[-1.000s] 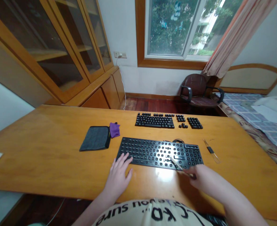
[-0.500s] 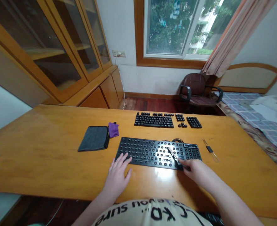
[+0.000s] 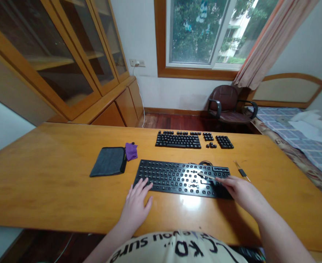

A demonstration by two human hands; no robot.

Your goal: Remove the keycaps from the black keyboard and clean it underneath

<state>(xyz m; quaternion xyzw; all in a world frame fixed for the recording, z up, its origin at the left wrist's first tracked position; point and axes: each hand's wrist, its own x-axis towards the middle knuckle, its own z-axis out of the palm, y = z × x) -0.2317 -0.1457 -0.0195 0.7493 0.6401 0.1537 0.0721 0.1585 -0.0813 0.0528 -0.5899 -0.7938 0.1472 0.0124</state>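
Observation:
A black keyboard base [image 3: 166, 176] with its keycaps off lies across the desk in front of me, bare switch posts showing. My left hand [image 3: 138, 202] rests with spread fingers on its lower left corner. Over the right part, my right hand [image 3: 236, 186] is closed round a slim brush [image 3: 208, 176] with a pale handle. The brush points left, its dark tip at the posts right of the middle. Whether the tip touches them I cannot tell. The right hand covers the base's lower right corner.
Removed keycaps [image 3: 178, 140] stand in keyboard order behind the base, with number-pad caps [image 3: 224, 142] to the right. A wire keycap puller [image 3: 242, 172] lies at right. A grey cloth [image 3: 108, 161] and a purple cloth [image 3: 131, 151] lie at left. A coiled cable [image 3: 205, 163] sits behind the base.
My right hand has moved a little right and up with the brush, which now lies flatter, pointing left. My left hand stays in place.

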